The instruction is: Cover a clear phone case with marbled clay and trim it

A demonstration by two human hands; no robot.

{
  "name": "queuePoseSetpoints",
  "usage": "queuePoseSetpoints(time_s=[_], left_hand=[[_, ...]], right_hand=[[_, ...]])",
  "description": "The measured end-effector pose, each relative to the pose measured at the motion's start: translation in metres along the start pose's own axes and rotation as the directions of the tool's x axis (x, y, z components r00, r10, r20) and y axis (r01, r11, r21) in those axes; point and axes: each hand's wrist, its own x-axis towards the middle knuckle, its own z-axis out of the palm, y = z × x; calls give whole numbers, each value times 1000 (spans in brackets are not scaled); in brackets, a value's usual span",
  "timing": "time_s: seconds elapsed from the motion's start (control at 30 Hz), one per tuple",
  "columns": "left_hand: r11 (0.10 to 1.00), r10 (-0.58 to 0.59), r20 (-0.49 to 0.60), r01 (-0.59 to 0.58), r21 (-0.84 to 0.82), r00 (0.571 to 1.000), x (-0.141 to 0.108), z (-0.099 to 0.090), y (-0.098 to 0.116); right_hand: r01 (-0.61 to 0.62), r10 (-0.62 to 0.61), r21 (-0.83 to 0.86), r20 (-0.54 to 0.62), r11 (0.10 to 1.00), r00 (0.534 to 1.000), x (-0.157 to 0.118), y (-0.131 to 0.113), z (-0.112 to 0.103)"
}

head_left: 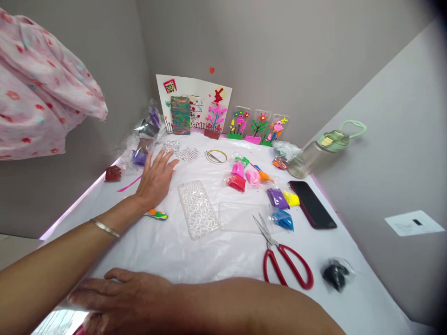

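My left hand point(159, 177) lies palm down on the white cloth, fingers stretched out and holding nothing. Its fingertips are close to two patches of small shiny gems point(188, 154). Below the wrist is a multicoloured clay piece point(157, 214), partly covered by the arm. My right hand point(129, 298) reaches across to the near left edge, its fingers extended flat over the cloth and slightly blurred. A white-patterned phone case point(198, 209) lies mid-table beside a clear phone case point(240, 217). Red-handled scissors point(274, 244) rest with blades overlapping the clear case.
Clay packets point(237, 183) in several colours lie right of centre. A black phone point(313, 204), a tilted-looking bottle point(317, 149) and a black packet point(336, 275) are at the right. Decorated cases point(239, 123) and a drawing point(199, 86) lean on the wall. Pink floral fabric point(45, 93) hangs left.
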Motion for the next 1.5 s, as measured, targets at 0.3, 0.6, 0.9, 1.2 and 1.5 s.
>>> queuePoseSetpoints(time_s=[0.3,0.6,0.9,1.2,1.5], left_hand=[[996,62,65,-66,60,996,-112,-50,14],[995,97,47,-98,7,994,-70,-27,4],[990,14,-190,-40,-134,982,10,7,2],[983,-39,-217,-1,-184,975,-41,-49,33],[973,215,-127,-224,-60,968,-9,4,37]], right_hand=[[51,-61,-58,-185,997,981,-8,-1,11],[-3,0,-67,-39,998,999,-2,-4,8],[21,-21,-69,8,997,1000,-3,-1,1],[30,-31,-81,-3,996,1000,-5,0,-6],[38,-39,-72,-14,997,999,-4,0,0]])
